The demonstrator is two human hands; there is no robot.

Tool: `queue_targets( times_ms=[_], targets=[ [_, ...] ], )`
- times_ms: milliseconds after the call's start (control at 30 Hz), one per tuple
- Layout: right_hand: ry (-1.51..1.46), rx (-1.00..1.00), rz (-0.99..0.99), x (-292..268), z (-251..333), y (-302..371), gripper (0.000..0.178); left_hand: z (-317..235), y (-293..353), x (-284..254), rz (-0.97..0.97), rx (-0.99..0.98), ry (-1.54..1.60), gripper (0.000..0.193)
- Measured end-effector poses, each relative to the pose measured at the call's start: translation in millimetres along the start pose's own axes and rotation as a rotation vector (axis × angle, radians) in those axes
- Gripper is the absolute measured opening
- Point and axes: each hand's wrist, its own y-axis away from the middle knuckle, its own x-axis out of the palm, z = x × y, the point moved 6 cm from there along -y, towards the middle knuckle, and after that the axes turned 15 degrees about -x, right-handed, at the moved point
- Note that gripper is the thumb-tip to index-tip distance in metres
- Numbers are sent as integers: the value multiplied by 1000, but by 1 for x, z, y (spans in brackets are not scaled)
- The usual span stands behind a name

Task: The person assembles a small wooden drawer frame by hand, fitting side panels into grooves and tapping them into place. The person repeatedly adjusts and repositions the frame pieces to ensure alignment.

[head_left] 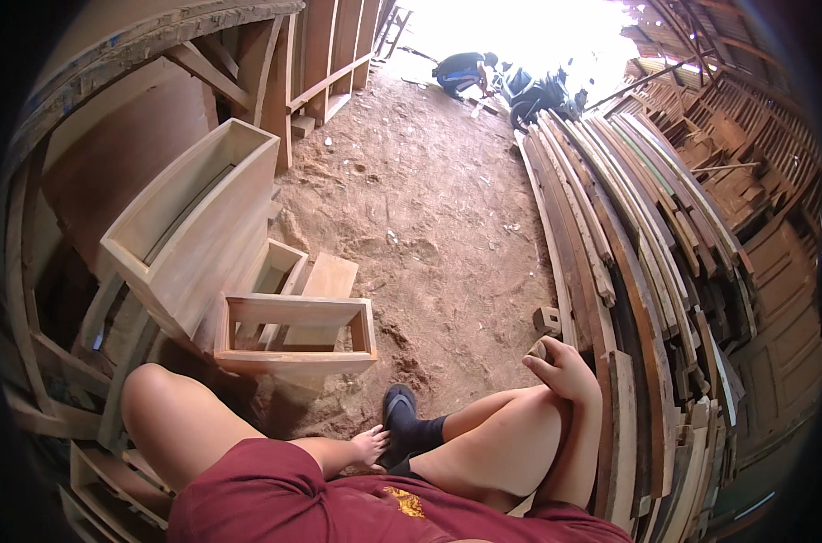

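Observation:
My left hand (371, 446) reaches down between my legs, its fingers stretched out against the dark sock (413, 436) at my ankle. Over my right knee rests my right wrist, and my right hand (563, 369) is closed with thumb and fingers together. A small brownish bit shows at its fingertips, too small to name. In front of my left knee stands a wooden drawer-like box frame (293, 364), open in the middle. Behind it leans a larger pale wooden box (203, 226), with a smaller wooden box (280, 271) and a flat board (329, 276) beside it.
Long planks (601, 262) lie stacked along the right, with a small wooden block (547, 319) at their edge. Wooden frames (320, 72) line the left. Far ahead, a person (461, 74) crouches near a motorcycle (542, 95). Sandy dirt floor (429, 208) runs between.

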Motion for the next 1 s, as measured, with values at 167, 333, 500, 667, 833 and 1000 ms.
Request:
queue_targets(
  times_ms=[167,333,500,667,833,1000],
  targets=[
    [-1,-6,43,3,6,-8,42,-8,-16,4,23,-78,24,87],
    [34,10,48,4,-7,-7,43,-9,-27,6,200,-27,-8,89],
    [-51,22,-10,0,-7,-4,35,-27,-25,25,266,33,-61,93],
    [-39,-8,-24,-2,-11,1,37,-40,-22,36,314,96,8,88],
    [-50,-10,-17,-5,-1,7,41,-61,-7,44,253,344,-17,71],
    [-63,-70,-54,-4,6,6,39,-53,12,36,222,362,-40,70]
  ],
)
